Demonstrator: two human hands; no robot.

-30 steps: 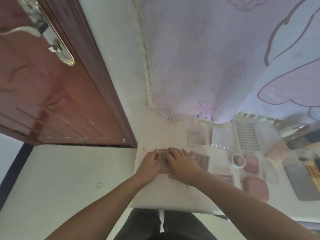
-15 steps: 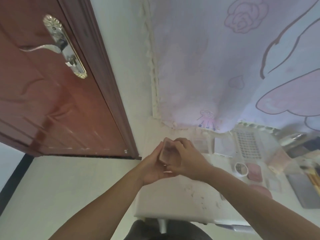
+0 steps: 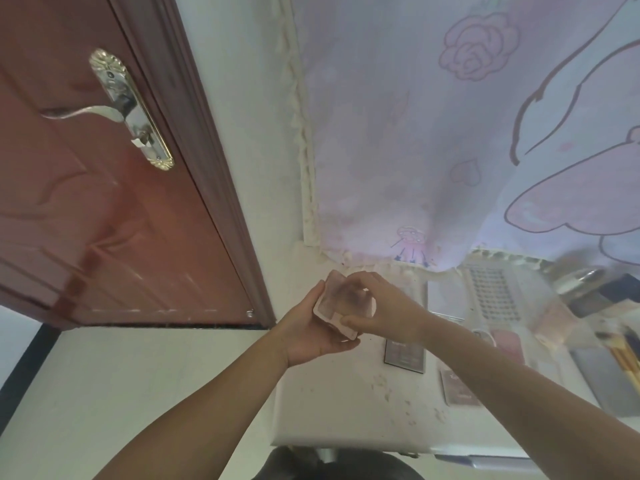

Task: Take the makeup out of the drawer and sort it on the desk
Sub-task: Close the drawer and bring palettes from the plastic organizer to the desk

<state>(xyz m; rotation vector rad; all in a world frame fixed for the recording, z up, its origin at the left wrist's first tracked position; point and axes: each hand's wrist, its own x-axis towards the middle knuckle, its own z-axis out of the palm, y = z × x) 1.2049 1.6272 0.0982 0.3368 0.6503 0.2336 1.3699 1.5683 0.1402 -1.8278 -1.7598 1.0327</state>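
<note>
Held item: one small pink-framed rectangular makeup palette (image 3: 341, 303), raised above the far left corner of the white desk (image 3: 332, 420), tilted, not touching the surface. The left hand (image 3: 311, 332) cups it from below, fingers curled round its near edge. The right hand (image 3: 379, 311) pinches it from above, thumb on the near corner, fingers arched over the far edge.

On the desk, right of the hands: one dark rectangular eyeshadow palette (image 3: 404, 355), lying flat; lettering on its lid too blurred to read. One mauve rectangular compact (image 3: 457, 389), partly covered by the right forearm; its print is unreadable. One white sheet with a grid of small dark dots (image 3: 493, 292), at the far side. One pink rounded case (image 3: 509, 344). One grey flat rectangular case (image 3: 602, 379) at the right edge, with pale-handled brushes (image 3: 628, 358) just beside it.

Surroundings: reddish-brown wooden door (image 3: 104, 220) with a brass lever handle (image 3: 121, 105), left. Pale lilac curtain printed with roses and hearts (image 3: 433, 133), hanging to the desk's far edge.
</note>
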